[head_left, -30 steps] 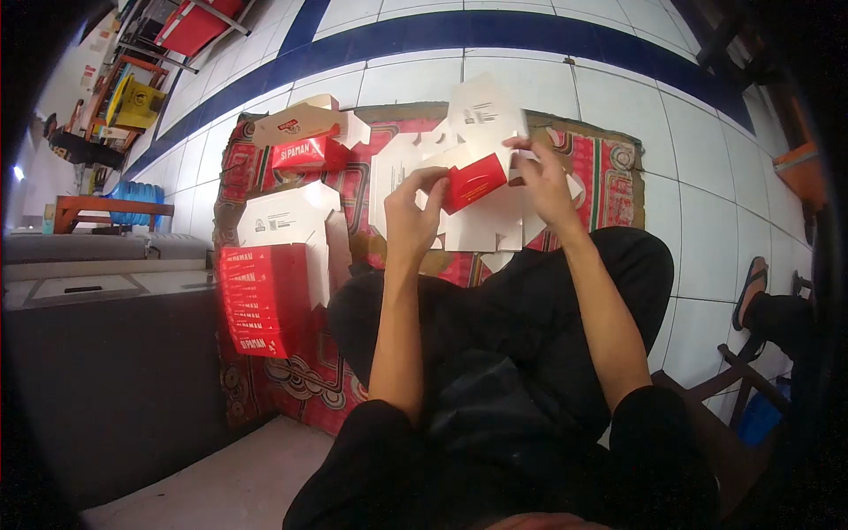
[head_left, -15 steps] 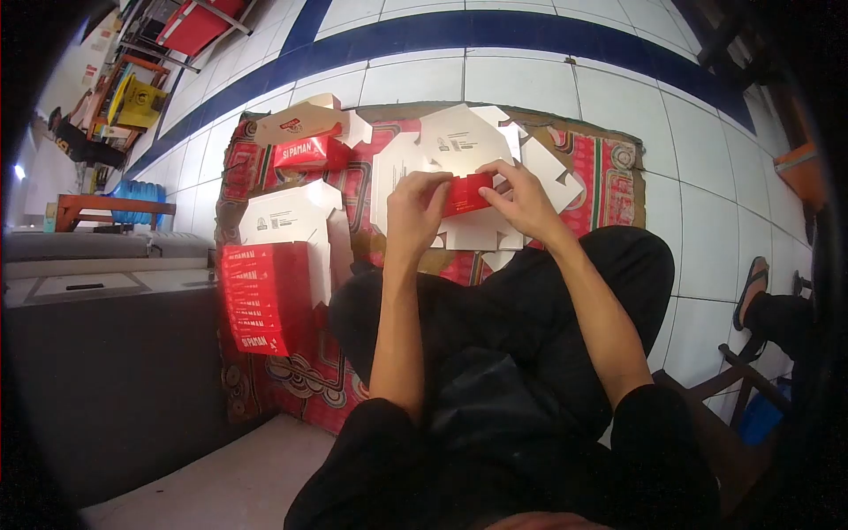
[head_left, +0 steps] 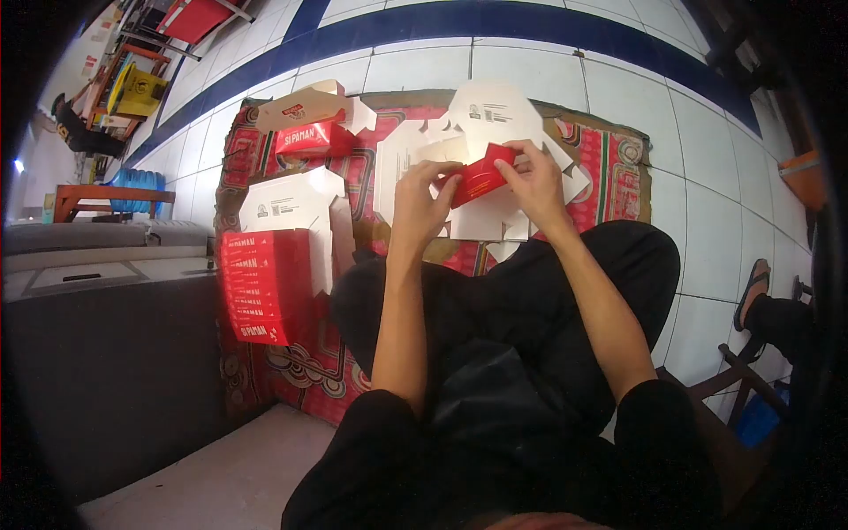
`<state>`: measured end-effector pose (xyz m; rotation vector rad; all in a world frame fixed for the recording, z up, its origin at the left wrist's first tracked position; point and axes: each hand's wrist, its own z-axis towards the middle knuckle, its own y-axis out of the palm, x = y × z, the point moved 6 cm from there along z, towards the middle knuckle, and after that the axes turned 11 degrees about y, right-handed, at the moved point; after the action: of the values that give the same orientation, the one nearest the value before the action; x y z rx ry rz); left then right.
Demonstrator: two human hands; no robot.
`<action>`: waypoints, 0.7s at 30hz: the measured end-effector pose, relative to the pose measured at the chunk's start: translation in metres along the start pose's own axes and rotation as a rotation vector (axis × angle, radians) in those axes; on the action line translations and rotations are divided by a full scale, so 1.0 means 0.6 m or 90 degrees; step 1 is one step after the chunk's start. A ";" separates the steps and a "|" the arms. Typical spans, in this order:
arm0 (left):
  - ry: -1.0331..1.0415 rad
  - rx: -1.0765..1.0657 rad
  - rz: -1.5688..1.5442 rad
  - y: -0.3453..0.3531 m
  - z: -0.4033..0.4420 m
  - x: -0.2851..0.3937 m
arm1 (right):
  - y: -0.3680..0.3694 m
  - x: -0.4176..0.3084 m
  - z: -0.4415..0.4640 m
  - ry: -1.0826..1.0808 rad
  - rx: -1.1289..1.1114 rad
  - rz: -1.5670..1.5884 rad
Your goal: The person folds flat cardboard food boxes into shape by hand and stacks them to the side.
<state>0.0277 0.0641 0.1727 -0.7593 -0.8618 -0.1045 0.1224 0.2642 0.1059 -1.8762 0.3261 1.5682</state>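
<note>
A red and white carton (head_left: 479, 181) is held between both hands over the mat, its white lid panel (head_left: 496, 113) standing up behind. My left hand (head_left: 426, 196) pinches its left end between thumb and fingers. At the right end, my right hand (head_left: 533, 184) grips a raised red flap, thumb in front. Flat white cartons (head_left: 399, 163) lie beneath and around the held one. To the left sits a row of red cartons (head_left: 269, 284) marked SI PAMAN, with white blanks (head_left: 291, 212) behind it. Another red carton (head_left: 309, 139) rests at the mat's upper left.
A patterned red mat (head_left: 609, 177) covers the tiled floor under my crossed legs. A grey cabinet (head_left: 106, 353) stands at the left, near an orange stool (head_left: 110, 201). Another person (head_left: 79, 132) is at the far upper left. A sandaled foot (head_left: 753, 291) shows at the right.
The carton between my hands has tilted, and its right red flap now points up. Its white lid panel moved right and stands higher. Both hands stay on it. The view has shifted slightly.
</note>
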 end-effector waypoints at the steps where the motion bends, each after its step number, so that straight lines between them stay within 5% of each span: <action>1: 0.023 0.005 0.031 -0.002 0.002 0.001 | 0.005 -0.004 -0.004 0.021 -0.051 0.008; 8: 0.054 0.025 0.045 -0.017 0.001 0.016 | 0.021 -0.033 -0.024 -0.149 -0.091 -0.057; 12: 0.016 0.000 0.032 -0.018 0.003 0.017 | 0.033 -0.021 -0.030 -0.030 -0.174 0.013; 17: 0.069 0.057 0.021 -0.015 0.006 0.026 | 0.034 -0.054 -0.039 -0.266 -0.087 -0.086; 21: 0.087 0.010 0.041 -0.001 0.005 0.023 | 0.038 -0.045 -0.038 -0.139 -0.187 -0.095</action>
<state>0.0345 0.0686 0.1843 -0.7562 -0.7073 -0.0916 0.1201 0.2270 0.1255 -1.8678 -0.1453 1.7716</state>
